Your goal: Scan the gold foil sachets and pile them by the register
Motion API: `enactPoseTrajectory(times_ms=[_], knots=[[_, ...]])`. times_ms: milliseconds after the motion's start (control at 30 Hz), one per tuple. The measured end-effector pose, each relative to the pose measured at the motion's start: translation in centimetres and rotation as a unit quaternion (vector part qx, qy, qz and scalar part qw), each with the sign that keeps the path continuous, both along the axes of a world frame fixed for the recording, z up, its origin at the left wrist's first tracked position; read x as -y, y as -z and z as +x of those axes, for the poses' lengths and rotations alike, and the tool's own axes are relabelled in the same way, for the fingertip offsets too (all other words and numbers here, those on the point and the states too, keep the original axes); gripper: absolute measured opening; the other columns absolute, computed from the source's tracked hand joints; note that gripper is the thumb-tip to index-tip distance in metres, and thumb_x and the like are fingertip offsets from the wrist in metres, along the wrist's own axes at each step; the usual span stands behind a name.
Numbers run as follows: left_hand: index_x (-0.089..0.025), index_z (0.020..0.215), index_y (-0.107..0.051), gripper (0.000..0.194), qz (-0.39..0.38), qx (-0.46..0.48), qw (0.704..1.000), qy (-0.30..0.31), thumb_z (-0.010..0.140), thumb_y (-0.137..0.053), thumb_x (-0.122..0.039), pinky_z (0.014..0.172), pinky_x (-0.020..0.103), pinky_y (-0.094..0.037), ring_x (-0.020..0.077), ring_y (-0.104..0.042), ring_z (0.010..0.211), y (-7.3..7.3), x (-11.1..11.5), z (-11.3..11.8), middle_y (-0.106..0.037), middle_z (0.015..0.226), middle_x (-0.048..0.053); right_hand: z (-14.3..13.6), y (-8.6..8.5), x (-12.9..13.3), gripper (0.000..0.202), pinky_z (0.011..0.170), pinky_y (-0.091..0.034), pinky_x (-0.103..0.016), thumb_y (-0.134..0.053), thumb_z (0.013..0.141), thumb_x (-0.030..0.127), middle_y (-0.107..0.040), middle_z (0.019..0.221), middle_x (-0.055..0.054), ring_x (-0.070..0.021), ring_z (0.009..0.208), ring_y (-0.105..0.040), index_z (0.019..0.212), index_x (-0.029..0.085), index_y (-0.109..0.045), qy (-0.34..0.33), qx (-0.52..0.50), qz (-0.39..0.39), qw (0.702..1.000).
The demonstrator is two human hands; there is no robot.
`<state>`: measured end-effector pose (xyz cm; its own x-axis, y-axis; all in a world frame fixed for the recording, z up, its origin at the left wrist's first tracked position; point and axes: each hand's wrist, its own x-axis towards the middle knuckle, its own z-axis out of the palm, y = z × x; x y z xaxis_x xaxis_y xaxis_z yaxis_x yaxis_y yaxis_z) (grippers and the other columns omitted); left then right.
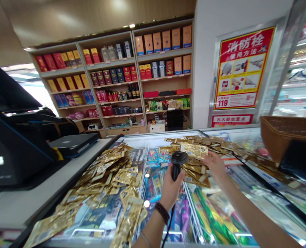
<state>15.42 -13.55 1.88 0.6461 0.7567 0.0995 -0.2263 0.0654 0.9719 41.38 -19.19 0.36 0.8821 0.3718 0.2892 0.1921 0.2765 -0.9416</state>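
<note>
Wrapped around the grip of a black handheld barcode scanner (pixel 179 158) is my left hand (pixel 171 184), with a dark bead bracelet on its wrist; the cord hangs down below. My right hand (pixel 214 163) pinches the right end of a flat gold foil packet (pixel 194 150), just beyond the scanner's head. More gold packets (pixel 198 172) lie under and around it on the glass lid of a chest freezer. A larger heap of gold packets (pixel 106 165) spreads over the left part of the lid, and a few lie near the front edge.
Coloured ice-cream packs and wire dividers show through the freezer glass (pixel 165 213). A brown wicker basket (pixel 284 134) stands at the right. Left is a counter (pixel 49 175) with a black checkout terminal (pixel 16 148) and a flat black device (pixel 75 143). Shelves of boxes (pixel 119 74) line the back wall.
</note>
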Motion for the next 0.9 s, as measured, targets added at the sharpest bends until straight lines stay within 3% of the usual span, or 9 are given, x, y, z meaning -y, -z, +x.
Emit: enactPoseTrajectory(times_ms=[133, 200, 300, 367, 533, 633, 800, 900], knots=[[-0.028, 0.116, -0.069, 0.074, 0.004, 0.002, 0.998, -0.07, 0.082, -0.102, -0.085, 0.052, 0.029, -0.046, 0.0145, -0.049, 0.048, -0.4, -1.0, -0.5, -0.052, 0.064, -0.011, 0.0, 0.7, -1.4, 0.055, 0.097, -0.081, -0.071, -0.094, 0.066, 0.073, -0.082, 0.071, -0.007, -0.0475, 0.085, -0.094, 0.099, 0.035, -0.073, -0.016, -0.027, -0.038, 0.999], [-0.028, 0.114, -0.068, 0.072, 0.007, 0.007, 0.993, -0.114, 0.084, -0.101, -0.085, 0.051, 0.029, -0.043, 0.0149, -0.048, 0.049, -0.6, -2.2, -1.5, -0.051, 0.063, -0.011, -0.1, 1.2, -2.8, 0.048, 0.105, -0.079, -0.07, -0.093, 0.067, 0.066, -0.085, 0.077, -0.014, -0.0517, 0.094, -0.095, 0.1, 0.037, -0.073, -0.013, -0.07, -0.052, 0.996], [-0.027, 0.115, -0.068, 0.074, 0.011, 0.013, 0.985, -0.173, 0.084, -0.1, -0.086, 0.05, 0.029, -0.041, 0.0144, -0.048, 0.048, -1.0, -4.2, -4.8, -0.052, 0.065, -0.011, -1.1, 1.7, -5.2, 0.047, 0.119, -0.073, -0.072, -0.094, 0.065, 0.058, -0.091, 0.093, -0.022, -0.0557, 0.107, -0.095, 0.103, 0.039, -0.073, -0.042, -0.121, -0.05, 0.991], [-0.027, 0.114, -0.066, 0.076, 0.015, 0.019, 0.977, -0.212, 0.082, -0.1, -0.088, 0.05, 0.028, -0.041, 0.0128, -0.048, 0.047, -1.3, -5.3, -7.9, -0.052, 0.067, -0.011, -2.6, 1.9, -6.7, 0.05, 0.122, -0.071, -0.071, -0.094, 0.061, 0.056, -0.092, 0.096, -0.022, -0.0549, 0.108, -0.095, 0.103, 0.04, -0.073, -0.07, -0.136, -0.044, 0.987], [-0.028, 0.105, -0.063, 0.085, 0.022, 0.021, 0.956, -0.291, 0.075, -0.099, -0.098, 0.047, 0.026, -0.043, 0.0101, -0.045, 0.044, -2.1, -6.5, -16.6, -0.052, 0.062, -0.013, -8.6, 1.2, -9.7, 0.058, 0.112, -0.078, -0.068, -0.099, 0.046, 0.043, -0.088, 0.083, -0.011, -0.0493, 0.087, -0.095, 0.096, 0.038, -0.07, -0.175, -0.156, -0.027, 0.972], [-0.028, 0.104, -0.063, 0.087, 0.033, 0.014, 0.939, -0.342, 0.073, -0.098, -0.101, 0.048, 0.025, -0.046, 0.0098, -0.046, 0.044, -2.5, -7.0, -20.9, -0.054, 0.06, -0.013, -13.6, 0.7, -12.2, 0.054, 0.097, -0.084, -0.058, -0.1, 0.051, 0.037, -0.089, 0.085, -0.009, -0.044, 0.085, -0.096, 0.096, 0.035, -0.07, -0.26, -0.187, -0.04, 0.946], [-0.028, 0.106, -0.063, 0.092, 0.045, 0.022, 0.914, -0.402, 0.07, -0.095, -0.106, 0.046, 0.025, -0.044, 0.0105, -0.046, 0.042, -2.8, -7.7, -24.9, -0.052, 0.059, -0.014, -22.1, 1.0, -18.4, 0.043, 0.091, -0.084, -0.048, -0.096, 0.064, 0.034, -0.09, 0.085, -0.007, -0.0354, 0.087, -0.096, 0.102, 0.031, -0.076, -0.344, -0.155, -0.064, 0.924], [-0.027, 0.111, -0.063, 0.095, 0.049, 0.01, 0.91, -0.412, 0.07, -0.095, -0.106, 0.047, 0.026, -0.047, 0.011, -0.048, 0.042, -3.0, -7.6, -25.7, -0.055, 0.061, -0.013, -24.0, 1.4, -21.8, 0.028, 0.089, -0.082, -0.056, -0.088, 0.075, 0.042, -0.088, 0.083, -0.005, -0.0385, 0.092, -0.095, 0.101, 0.034, -0.078, -0.358, 0.03, -0.105, 0.927]])
